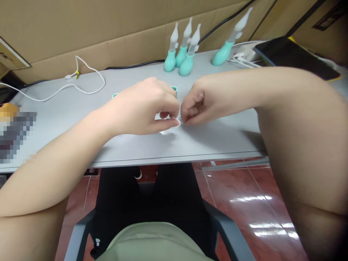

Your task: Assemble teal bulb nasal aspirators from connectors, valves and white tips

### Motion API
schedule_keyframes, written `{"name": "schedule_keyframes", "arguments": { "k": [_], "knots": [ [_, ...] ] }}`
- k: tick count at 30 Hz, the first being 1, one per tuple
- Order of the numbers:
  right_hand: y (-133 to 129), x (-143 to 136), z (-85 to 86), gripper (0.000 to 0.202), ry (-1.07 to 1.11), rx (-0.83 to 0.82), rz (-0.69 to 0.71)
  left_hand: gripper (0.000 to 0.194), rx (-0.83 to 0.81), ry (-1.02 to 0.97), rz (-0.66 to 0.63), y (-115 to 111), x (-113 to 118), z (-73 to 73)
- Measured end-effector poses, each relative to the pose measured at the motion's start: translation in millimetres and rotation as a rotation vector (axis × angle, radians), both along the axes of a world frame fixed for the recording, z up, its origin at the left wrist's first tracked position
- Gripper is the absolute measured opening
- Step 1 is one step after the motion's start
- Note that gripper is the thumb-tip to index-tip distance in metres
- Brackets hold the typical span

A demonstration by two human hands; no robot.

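My left hand (pixel 148 107) is closed in a pinch, thumb against fingers, on a small translucent white piece (pixel 162 132) that is mostly hidden under it. Close beside it, my right hand (pixel 197 105) has its fingers curled in and meets the left fingertips. Whatever the right fingers grip is too small and covered to make out. Behind my left hand the mint-green rims of two parts (pixel 174 88) show; the rest of them is blocked from view. Further back, several mint-green squeeze bulbs with clear necks and white pointed tips (pixel 186 65) stand upright.
One more such bulb (pixel 223 53) leans at the back right, by white cables (pixel 241 58) and a dark flat panel (pixel 296 56). A white cable (pixel 88 92) loops across the grey table (pixel 136 148) at left. Cardboard (pixel 95 29) rises behind.
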State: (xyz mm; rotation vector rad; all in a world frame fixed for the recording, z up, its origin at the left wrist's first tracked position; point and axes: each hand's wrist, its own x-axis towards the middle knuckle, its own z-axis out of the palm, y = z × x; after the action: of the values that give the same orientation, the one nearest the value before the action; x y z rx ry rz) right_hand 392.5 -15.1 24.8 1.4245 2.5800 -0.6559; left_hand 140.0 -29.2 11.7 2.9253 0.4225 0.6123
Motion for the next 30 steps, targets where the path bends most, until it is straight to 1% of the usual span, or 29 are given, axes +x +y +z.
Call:
{"name": "schedule_keyframes", "arguments": {
  "k": [3, 5, 7, 11, 14, 18, 22, 26, 28, 30],
  "knots": [
    [0, -4, -4.4, 0.016, -0.143, -0.039, 0.094, 0.015, -0.039, 0.057, 0.046, 2, 3, -4.0],
    [1, -5, -4.9, 0.012, -0.117, -0.032, 0.110, 0.014, -0.075, 0.087, 0.088, 3, 5, -6.3],
    [2, -2, -3.8, 0.011, -0.083, -0.028, 0.106, 0.014, -0.085, 0.094, 0.103, 4, 6, -7.8],
    [6, 6, -1.4, 0.017, -0.058, -0.024, 0.077, 0.011, -0.054, 0.119, 0.102, 5, 6, -9.2],
    [9, 9, -4.0, 0.018, -0.060, -0.020, 0.056, 0.009, -0.044, 0.126, 0.106, 6, 5, -10.7],
    [12, 7, -9.4, 0.021, -0.073, -0.045, 0.050, 0.007, -0.016, 0.135, 0.113, 7, 5, -12.6],
    [11, 4, -8.4, 0.025, -0.094, -0.051, 0.049, 0.009, 0.036, 0.145, 0.113, 9, 5, -12.7],
    [6, 5, -0.4, 0.020, -0.123, -0.009, 0.019, 0.014, 0.096, 0.046, 0.096, 6, 3, -9.6],
    [3, 5, 4.9, 0.018, -0.132, 0.057, -0.001, 0.027, 0.146, -0.082, 0.077, 3, 2, -5.7],
    [-2, 5, 10.5, 0.020, -0.121, 0.138, -0.009, 0.045, 0.203, -0.293, 0.073, 3, 0, -0.4]
  ]
}}
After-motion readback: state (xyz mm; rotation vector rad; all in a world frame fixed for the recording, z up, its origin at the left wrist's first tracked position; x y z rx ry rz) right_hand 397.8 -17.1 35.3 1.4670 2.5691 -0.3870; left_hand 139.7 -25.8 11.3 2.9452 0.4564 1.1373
